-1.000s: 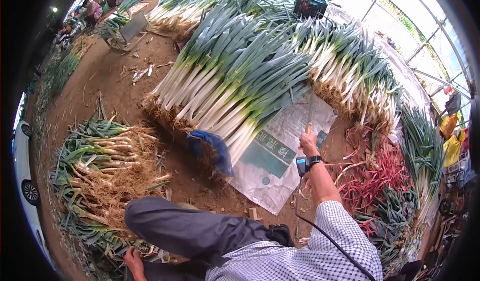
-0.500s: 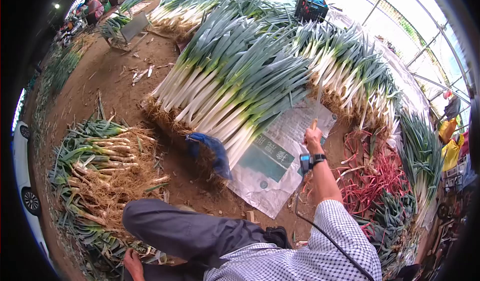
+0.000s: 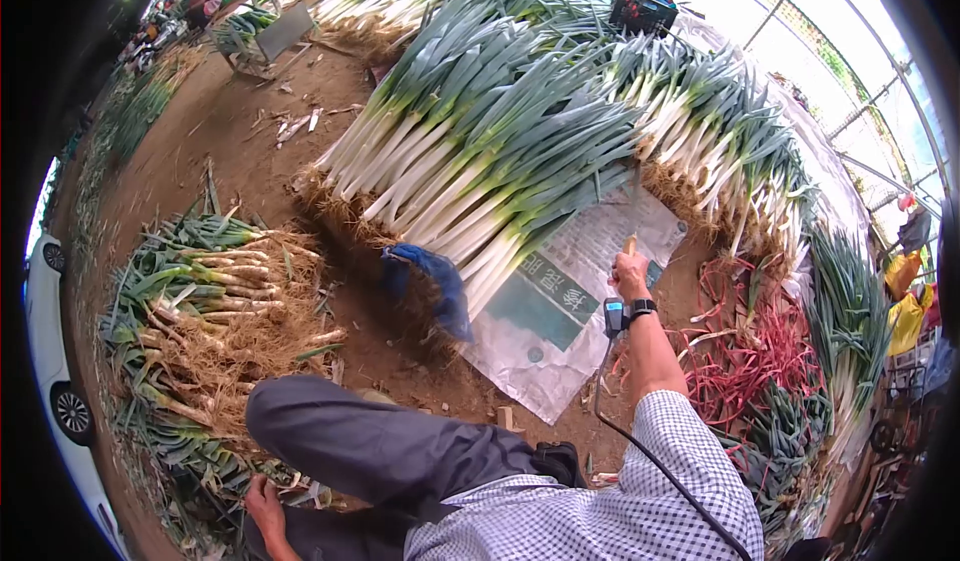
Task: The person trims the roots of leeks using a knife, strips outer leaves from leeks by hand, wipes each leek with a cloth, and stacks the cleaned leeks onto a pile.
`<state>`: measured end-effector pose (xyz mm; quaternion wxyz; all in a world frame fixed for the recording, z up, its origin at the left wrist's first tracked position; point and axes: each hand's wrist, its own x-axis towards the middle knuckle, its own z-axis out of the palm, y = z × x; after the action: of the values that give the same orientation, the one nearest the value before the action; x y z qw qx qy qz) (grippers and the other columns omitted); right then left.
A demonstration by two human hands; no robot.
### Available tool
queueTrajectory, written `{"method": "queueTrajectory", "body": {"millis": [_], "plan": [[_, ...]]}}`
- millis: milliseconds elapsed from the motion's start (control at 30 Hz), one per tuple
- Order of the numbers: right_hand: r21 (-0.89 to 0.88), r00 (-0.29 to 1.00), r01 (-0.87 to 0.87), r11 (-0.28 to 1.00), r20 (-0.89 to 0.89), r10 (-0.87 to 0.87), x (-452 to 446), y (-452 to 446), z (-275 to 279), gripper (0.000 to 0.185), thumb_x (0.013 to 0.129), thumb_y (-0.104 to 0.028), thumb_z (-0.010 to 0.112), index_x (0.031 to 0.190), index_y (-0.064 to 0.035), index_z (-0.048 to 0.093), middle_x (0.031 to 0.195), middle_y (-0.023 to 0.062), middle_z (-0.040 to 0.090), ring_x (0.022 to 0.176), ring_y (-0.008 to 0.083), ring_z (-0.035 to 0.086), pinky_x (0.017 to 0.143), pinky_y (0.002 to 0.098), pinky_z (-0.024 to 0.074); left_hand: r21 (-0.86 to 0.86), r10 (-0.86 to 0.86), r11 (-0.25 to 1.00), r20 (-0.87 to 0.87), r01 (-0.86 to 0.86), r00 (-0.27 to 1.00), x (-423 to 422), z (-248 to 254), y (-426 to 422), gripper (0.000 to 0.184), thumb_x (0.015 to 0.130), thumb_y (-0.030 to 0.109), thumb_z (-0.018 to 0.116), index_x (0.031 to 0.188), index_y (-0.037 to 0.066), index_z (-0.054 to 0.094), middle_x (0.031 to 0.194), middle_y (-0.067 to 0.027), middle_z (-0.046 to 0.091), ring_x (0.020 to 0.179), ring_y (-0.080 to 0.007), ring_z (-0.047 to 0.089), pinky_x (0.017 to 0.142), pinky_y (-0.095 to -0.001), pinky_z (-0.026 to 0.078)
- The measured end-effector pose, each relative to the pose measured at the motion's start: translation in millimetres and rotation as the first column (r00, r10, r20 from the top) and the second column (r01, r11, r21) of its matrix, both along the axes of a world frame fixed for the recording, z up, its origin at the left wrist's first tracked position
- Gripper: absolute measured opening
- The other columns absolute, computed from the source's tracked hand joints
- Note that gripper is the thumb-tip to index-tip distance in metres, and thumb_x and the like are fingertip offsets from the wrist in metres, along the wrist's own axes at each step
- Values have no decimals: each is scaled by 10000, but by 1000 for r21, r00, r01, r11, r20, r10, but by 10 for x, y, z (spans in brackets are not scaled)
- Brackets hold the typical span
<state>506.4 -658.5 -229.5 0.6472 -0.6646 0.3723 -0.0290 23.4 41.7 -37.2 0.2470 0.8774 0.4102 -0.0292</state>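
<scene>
- The person's right hand (image 3: pixel 630 277) stretches forward, its fingers wrapped around a wooden-handled tool (image 3: pixel 631 244); the thin end points away, toward the gap between two leek heaps.
- That tool is above the right-hand edge of a printed white sheet (image 3: pixel 512 373); I cannot tell whether its tip touches anything.
- The left hand (image 3: pixel 265 507) hangs low at the lower left, beside leafy scraps (image 3: pixel 205 466); whether it grips anything, I cannot tell.
- The main leek heap (image 3: pixel 470 161) fills the centre, white stems and roots toward the viewer, its lower right edge meeting the sheet.
- A blue bag (image 3: pixel 450 296) sits at the heap's near corner.
- Between this heap and a rooty leek pile (image 3: pixel 225 311) on the left runs a lane of brown earth (image 3: pixel 215 126) (narrow here, widening farther off).
- Right of the sheet, red strips (image 3: pixel 765 361) lie tangled below a second leek heap (image 3: pixel 715 146).
</scene>
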Motion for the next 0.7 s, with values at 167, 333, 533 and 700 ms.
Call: {"method": "queueTrajectory", "body": {"millis": [167, 333, 533, 700], "plan": [[-26, 999, -5, 1000, 49, 6, 3, -12, 63, 62, 831, -66, 548, 800, -12, 547, 611, 82, 543, 402, 172, 493, 327, 354, 445, 26, -19, 999, -20, 20, 1000, -32, -16, 11, 304, 946, 100, 485, 1153, -81, 615, 946, -196, 675, 759, -248, 655, 700, -394, 503], [-22, 999, 12, 1000, 39, -11, 149, 0, 185, 114, 845, -87, 556, 781, 7, 546, 618, 102, 558, 392, 173, 489, 318, 358, 456, 83, 98, 991, 63, -103, 993, 124, 4, -175, 208, 913, 95, 508, 976, -66, 623, 708, -116, 605, 616, -209, 569, 594, -365, 447], [-74, 991, 43, 996, 126, -34, 100, -58, 231, 122, 861, -96, 545, 779, -17, 502, 591, 62, 507, 378, 145, 451, 326, 354, 455, 57, 56, 996, 92, -61, 994, 141, 90, -223, 202, 914, 73, 511, 999, -68, 627, 692, -110, 598, 588, -166, 548, 572, -345, 439], [-41, 979, 117, 992, 173, -108, 345, -547, 628, 109, 832, -73, 535, 747, -20, 491, 523, 56, 478, 352, 170, 479, 312, 346, 440, 69, -17, 997, -18, 18, 1000, 12, -105, -2, 267, 944, 87, 506, 1112, -82, 627, 867, -165, 673, 696, -232, 623, 687, -378, 499]]}}
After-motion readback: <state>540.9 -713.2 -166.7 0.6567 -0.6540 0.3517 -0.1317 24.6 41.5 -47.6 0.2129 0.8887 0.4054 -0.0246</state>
